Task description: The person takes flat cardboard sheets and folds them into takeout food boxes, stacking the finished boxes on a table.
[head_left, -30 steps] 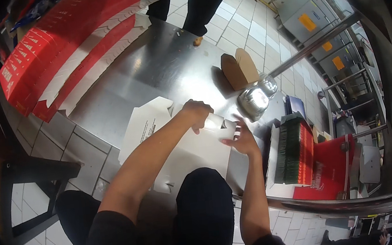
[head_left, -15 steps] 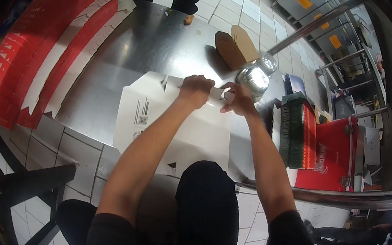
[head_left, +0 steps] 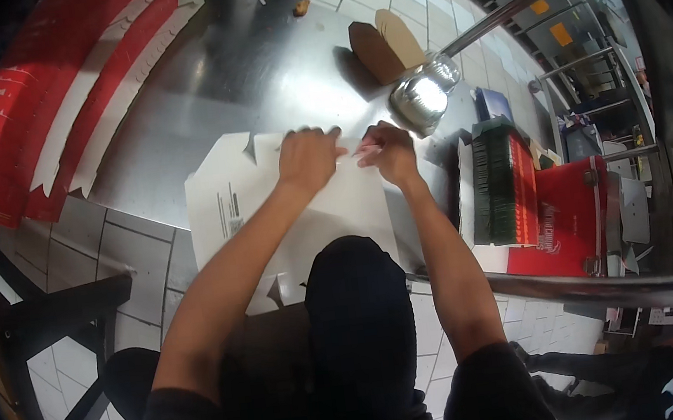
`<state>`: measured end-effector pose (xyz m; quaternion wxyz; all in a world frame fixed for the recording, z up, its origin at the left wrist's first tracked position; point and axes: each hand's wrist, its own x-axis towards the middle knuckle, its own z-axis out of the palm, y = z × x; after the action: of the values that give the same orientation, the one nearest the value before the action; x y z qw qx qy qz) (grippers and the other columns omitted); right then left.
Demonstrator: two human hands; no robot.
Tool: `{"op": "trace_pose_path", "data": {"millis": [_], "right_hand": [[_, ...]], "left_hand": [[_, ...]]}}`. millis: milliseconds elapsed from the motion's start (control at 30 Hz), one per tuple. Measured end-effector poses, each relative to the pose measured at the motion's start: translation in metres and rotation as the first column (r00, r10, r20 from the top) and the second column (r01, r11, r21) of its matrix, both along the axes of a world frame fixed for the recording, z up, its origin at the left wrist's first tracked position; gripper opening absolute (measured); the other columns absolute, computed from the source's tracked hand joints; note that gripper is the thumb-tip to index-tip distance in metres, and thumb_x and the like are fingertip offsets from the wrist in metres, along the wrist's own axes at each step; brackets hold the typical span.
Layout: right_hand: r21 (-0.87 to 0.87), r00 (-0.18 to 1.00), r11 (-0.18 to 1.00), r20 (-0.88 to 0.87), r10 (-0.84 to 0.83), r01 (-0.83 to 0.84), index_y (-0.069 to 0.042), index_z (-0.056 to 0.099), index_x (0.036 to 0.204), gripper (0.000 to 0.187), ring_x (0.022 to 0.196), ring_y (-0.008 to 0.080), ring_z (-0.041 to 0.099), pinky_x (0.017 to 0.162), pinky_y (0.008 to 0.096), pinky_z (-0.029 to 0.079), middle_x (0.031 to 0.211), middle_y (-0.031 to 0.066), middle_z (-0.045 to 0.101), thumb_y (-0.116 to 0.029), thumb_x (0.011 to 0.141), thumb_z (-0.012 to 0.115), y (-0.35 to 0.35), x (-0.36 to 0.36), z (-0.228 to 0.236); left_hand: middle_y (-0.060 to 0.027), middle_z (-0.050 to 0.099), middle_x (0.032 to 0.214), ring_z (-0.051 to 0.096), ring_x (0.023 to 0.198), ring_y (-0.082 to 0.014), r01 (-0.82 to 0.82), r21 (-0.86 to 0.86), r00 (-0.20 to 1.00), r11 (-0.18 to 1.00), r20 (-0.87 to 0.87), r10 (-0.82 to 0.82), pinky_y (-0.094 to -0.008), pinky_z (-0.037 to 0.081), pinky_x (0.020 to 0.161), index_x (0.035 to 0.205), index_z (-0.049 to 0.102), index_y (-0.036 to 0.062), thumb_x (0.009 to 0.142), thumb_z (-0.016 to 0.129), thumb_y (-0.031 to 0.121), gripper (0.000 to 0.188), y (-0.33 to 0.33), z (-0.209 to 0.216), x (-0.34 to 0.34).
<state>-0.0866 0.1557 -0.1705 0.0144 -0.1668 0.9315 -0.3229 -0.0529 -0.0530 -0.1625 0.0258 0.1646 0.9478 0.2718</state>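
White cardboard, a flat box blank (head_left: 287, 215), lies mid-frame on the steel table (head_left: 254, 70). My left hand (head_left: 307, 157) presses its far edge down; my right hand (head_left: 386, 151) pinches a flap there. Folding looks barely begun. Red flat boxes (head_left: 50, 101) stack upper left, a red carton (head_left: 565, 213) right.

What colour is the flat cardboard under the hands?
White, in the head view: flat cardboard.

A commercial kitchen, a takeaway by the look. There's a steel bench (head_left: 254, 70), tiled floor (head_left: 412, 2), and stacked red flat boxes (head_left: 50, 101).
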Motion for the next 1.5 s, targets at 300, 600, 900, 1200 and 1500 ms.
{"op": "trace_pose_path", "data": {"millis": [300,600,900,1200,1500], "right_hand": [[0.119,0.985,0.988,0.158,0.074,-0.094,-0.005,0.071,0.094,0.029,0.087,0.0241,0.063,0.081,0.0344,0.049,0.097,0.0121,0.066,-0.012,0.067,0.079,-0.012,0.004,0.037],[0.206,0.978,0.977,-0.19,0.085,-0.045,-0.005,0.06,0.078,0.025,0.079,0.0331,0.06,0.07,0.0423,0.047,0.081,0.011,0.061,-0.022,0.068,0.076,-0.023,0.012,0.013],[-0.324,0.935,0.94,-0.291,-0.204,0.105,-0.005,0.062,0.119,0.035,0.125,0.0314,0.051,0.111,0.0415,0.035,0.127,0.0149,0.059,-0.002,0.085,0.053,-0.01,0.13,-0.027],[0.395,0.987,0.909,-0.135,-0.086,0.134,0.0,0.06,0.112,0.054,0.107,0.0316,0.058,0.102,0.0435,0.041,0.113,0.0158,0.059,-0.009,0.063,0.079,-0.053,0.058,0.042],[0.151,0.97,0.985,-0.239,-0.049,0.087,-0.008,0.066,0.087,0.034,0.096,0.0304,0.059,0.083,0.0416,0.047,0.089,0.0102,0.065,-0.014,0.057,0.081,-0.037,0.066,-0.002]], "left_hand": [[-0.0149,0.065,0.115,0.061,0.106,-0.033,0.323,-0.022,0.932,0.946,0.182,-0.314,-0.0399,0.05,0.09,0.122,0.06,0.0105,0.062,0.082,0.015,0.065,-0.019,-0.018,-0.064],[-0.0161,0.06,0.123,0.057,0.113,-0.0321,0.271,0.097,0.933,0.958,0.22,-0.286,-0.0399,0.045,0.098,0.118,0.064,0.0112,0.071,0.078,0.031,0.053,-0.021,-0.018,-0.07],[-0.0135,0.065,0.11,0.061,0.106,-0.0309,0.213,-0.025,0.977,0.977,0.005,-0.213,-0.0394,0.049,0.092,0.11,0.065,0.0093,0.065,0.083,0.025,0.051,0.021,-0.008,-0.039],[-0.023,0.064,0.079,0.063,0.079,-0.0411,0.284,0.136,0.909,0.949,-0.354,-0.221,-0.044,0.052,0.072,0.084,0.064,-0.0017,0.056,0.082,0.009,0.035,0.023,-0.056,-0.042],[-0.0164,0.057,0.12,0.048,0.12,-0.0344,0.151,-0.341,0.986,0.928,0.118,-0.117,-0.0433,0.043,0.1,0.112,0.06,0.0038,0.048,0.091,0.021,0.074,-0.041,0.02,-0.034]]}}
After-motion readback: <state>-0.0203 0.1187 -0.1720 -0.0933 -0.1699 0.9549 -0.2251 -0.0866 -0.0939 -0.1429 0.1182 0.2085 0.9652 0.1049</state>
